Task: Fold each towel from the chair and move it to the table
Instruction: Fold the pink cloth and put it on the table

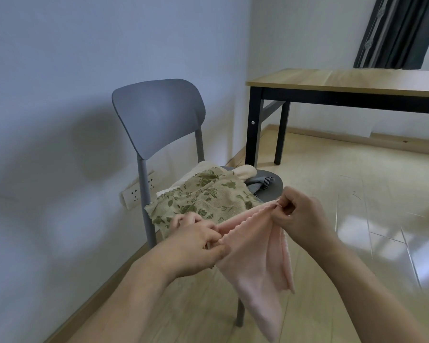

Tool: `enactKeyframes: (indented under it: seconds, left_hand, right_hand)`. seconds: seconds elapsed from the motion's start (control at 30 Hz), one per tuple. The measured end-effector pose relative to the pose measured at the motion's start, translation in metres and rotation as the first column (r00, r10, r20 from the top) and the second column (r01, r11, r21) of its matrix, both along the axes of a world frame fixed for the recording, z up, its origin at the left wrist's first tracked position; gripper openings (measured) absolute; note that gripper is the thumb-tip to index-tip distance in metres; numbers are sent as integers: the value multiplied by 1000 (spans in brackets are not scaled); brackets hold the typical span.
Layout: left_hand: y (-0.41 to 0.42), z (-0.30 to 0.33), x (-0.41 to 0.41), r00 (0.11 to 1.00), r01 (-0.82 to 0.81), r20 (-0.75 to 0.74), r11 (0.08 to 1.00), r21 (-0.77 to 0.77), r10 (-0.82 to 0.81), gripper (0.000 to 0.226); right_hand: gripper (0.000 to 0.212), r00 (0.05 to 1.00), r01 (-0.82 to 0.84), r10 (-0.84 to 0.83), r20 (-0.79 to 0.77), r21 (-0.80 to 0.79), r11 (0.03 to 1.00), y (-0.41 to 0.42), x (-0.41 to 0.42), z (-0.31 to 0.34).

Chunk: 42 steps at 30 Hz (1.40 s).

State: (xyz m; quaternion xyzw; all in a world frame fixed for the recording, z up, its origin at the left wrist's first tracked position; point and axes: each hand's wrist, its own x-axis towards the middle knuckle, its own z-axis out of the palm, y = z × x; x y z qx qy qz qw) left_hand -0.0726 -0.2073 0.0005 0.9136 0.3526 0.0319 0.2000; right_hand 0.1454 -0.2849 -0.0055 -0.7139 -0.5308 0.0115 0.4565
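A pink towel (pixel 255 263) hangs in the air in front of the grey chair (pixel 159 115). My left hand (pixel 196 246) pinches its upper edge at the left end. My right hand (pixel 297 219) pinches the same edge at the right end, slightly higher. The rest of the towel droops below, doubled over. On the chair seat lie a beige towel with a green flower print (pixel 203 196), a cream towel (pixel 243 170) behind it, and a grey-blue striped towel (pixel 260 183) at the right. The wooden table (pixel 344 79) stands at the back right.
A white wall runs along the left, with a power strip (pixel 136 194) hanging behind the chair leg. The table has black legs (pixel 253 125). A dark curtain (pixel 401 33) hangs above it. Light wood floor (pixel 357 219) spreads between chair and table.
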Motion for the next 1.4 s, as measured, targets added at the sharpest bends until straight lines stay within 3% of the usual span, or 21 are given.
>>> enactKeyframes:
  seconds: [0.13, 0.23, 0.3, 0.4, 0.47, 0.63, 0.8, 0.93, 1.07, 1.2, 1.4]
  left_hand:
    - [11, -5, -4, 1000, -27, 6, 968, 248, 27, 45]
    - [14, -4, -5, 988, -151, 115, 848, 507, 107, 36]
    - [13, 0, -6, 966, -239, 230, 749, 618, 118, 34]
    - [10, 6, -6, 918, -377, 353, 672, 637, 180, 24]
    - [6, 9, -3, 887, -430, 424, 664, 612, 184, 15]
    - [8, 8, -5, 800, -460, 576, 788, 408, 169, 5]
    - [7, 14, -11, 708, -535, 657, 804, 260, 259, 17]
    - [-3, 23, -13, 634, -558, 710, 817, 145, 307, 18]
    - [-7, 28, -15, 577, -506, 735, 862, -21, 356, 18]
    - [-7, 27, -20, 494, -354, 777, 906, -231, 391, 21]
    - [-10, 22, -26, 409, -261, 811, 905, -336, 419, 20]
  right_hand:
    - [18, 1000, 11, -11, 23, 4, 1000, -8, 8, 4]
    - [23, 999, 20, -20, -29, -11, 1000, -9, 7, 4]
    - [29, 988, 12, -13, -156, -4, 1000, -9, 5, 6]
    - [31, 934, -26, 39, -355, 40, 999, -8, 2, 11]
    - [30, 919, -58, 71, -387, 46, 997, -8, 0, 13]
    - [25, 911, -166, 153, -382, -1, 986, -10, -5, 13]
    - [27, 930, -172, 162, -329, -1, 985, -9, -8, 20]
    - [21, 875, -196, 178, -450, 6, 980, -13, -13, 26]
    - [18, 863, -203, 185, -470, 12, 979, -21, -16, 32]
    - [19, 910, -227, 206, -360, -16, 974, -33, -18, 34]
    - [19, 909, -256, 229, -348, -35, 966, -46, -24, 30]
